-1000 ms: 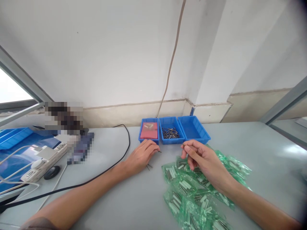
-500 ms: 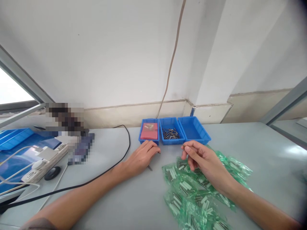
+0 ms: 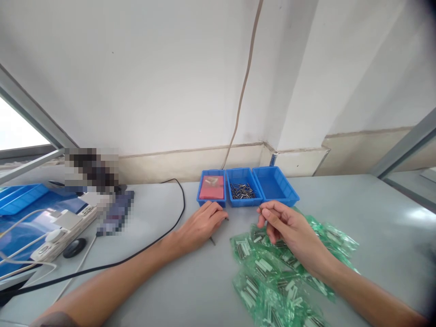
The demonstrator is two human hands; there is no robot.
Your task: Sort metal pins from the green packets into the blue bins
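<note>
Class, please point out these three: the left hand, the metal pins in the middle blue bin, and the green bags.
Left hand (image 3: 201, 226): head view, back of the hand.
Metal pins (image 3: 243, 191): head view, middle of the pile.
Green bags (image 3: 282, 278): head view, middle of the group.

Grey worktop (image 3: 170, 295) carries three blue bins (image 3: 244, 203), side by side, beyond both hands. Green bags (image 3: 264, 268) lie beneath and around the right hand (image 3: 286, 223), overlapping one another. Black cable (image 3: 184, 197) runs left of the left hand (image 3: 200, 225); farther left lie a dark oval object (image 3: 75, 248) and a white power strip (image 3: 64, 238).
</note>
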